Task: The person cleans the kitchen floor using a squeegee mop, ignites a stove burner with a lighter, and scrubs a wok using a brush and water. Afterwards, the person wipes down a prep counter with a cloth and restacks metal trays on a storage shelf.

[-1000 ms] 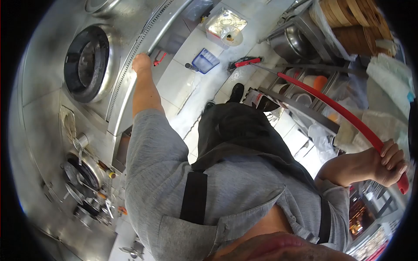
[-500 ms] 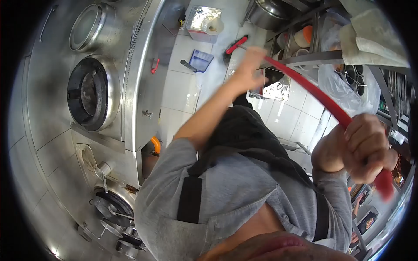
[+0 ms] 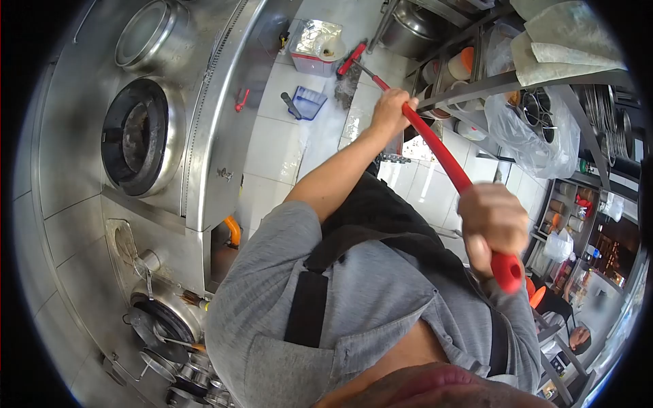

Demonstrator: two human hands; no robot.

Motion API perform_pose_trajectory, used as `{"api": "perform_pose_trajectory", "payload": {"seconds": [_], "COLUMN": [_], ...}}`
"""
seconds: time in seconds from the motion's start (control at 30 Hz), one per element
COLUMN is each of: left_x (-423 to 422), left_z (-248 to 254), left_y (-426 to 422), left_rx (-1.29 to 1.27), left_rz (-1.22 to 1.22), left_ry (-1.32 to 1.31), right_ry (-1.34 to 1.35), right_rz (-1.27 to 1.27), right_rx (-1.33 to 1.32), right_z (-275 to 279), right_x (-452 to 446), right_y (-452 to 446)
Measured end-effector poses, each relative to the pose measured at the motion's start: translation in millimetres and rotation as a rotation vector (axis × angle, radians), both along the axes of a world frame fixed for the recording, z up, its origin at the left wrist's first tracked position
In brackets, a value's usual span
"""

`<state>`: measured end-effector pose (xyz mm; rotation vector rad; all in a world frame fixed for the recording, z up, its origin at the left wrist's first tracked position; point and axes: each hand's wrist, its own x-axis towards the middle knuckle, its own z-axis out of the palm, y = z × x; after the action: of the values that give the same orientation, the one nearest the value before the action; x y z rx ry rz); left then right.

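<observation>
A long red pole runs from the upper middle down to the right, with a red brush head at its far end on the wet tiled floor. My left hand is closed round the pole partway along. Nearer to me, my right hand grips the pole close to its end, slightly blurred. A blue dustpan with a dark handle lies on the floor left of the brush. Beside the brush head stands a foil-topped container with a bowl on it.
A steel counter with a wok burner and a lidded pot runs along the left. Pans and ladles lie at lower left. Steel shelving with tubs and bags stands right. Another person is at lower right.
My left hand left the counter edge, crossed over and closed on the pole. My right hand moved left and inward with the pole's end. The brush head shifted up and left, near the foil-topped container.
</observation>
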<state>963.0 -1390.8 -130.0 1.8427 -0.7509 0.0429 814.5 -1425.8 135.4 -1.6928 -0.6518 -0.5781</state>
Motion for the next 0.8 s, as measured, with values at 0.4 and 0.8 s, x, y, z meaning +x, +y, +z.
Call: {"api": "perform_pose_trajectory", "payload": {"seconds": [0.4,0.8], "left_x": [-5,-10], "left_z": [-12,-42], "left_y": [15,19], "left_rx": [-0.025,0.043], "left_rz": [-0.004,-0.024], "left_ry": [-0.032,-0.068], "right_ry": [0.003,-0.024], "right_rz": [0.047,-0.005], "right_rx": [-0.079,-0.081], "right_z": [-11,-39], "right_x": [-7,-13], "right_y": [14,21]}}
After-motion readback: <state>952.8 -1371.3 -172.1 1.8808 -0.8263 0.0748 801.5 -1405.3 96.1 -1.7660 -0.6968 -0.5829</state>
